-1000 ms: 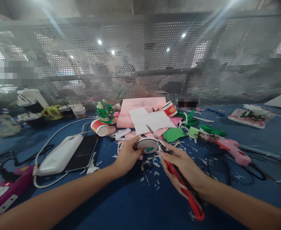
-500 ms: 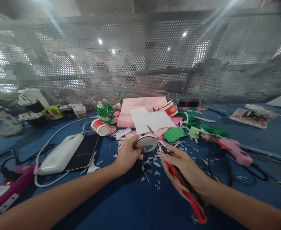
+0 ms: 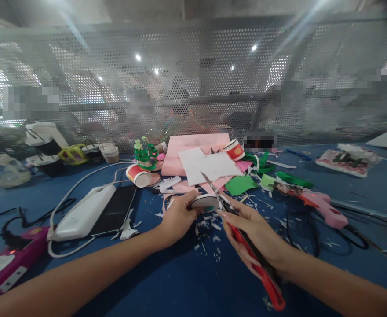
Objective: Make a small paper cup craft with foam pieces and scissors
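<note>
At the middle of the blue tabletop (image 3: 167,281), a white disc (image 3: 205,201) with a dark rim is held clear of the surface, tilted. The left hand (image 3: 178,219) grips it by its left edge; the grip is narrow, fingers closed on the piece. The right hand (image 3: 254,229) is closed around red-and-black-handled scissors (image 3: 251,247), whose blades point up and to the left at the right edge of the disc. Contact between blade and rim cannot be confirmed.

Small white paper scraps (image 3: 216,239) are scattered beneath and around both hands. Directly beyond the disc, a white sheet (image 3: 209,166) overlaps a larger pink sheet (image 3: 177,154); a tilted red cup (image 3: 234,150) rests by its right side. Green paper (image 3: 240,185) lies just beside the white sheet. A second red cup (image 3: 139,175) lies on its side to the left, near a green paper plant (image 3: 145,154).

Further left are a dark flat device (image 3: 116,209), an adjacent white power bank (image 3: 84,213) and a purple power strip (image 3: 15,264). To the right lies a pink glue gun (image 3: 325,209), its red light lit.
</note>
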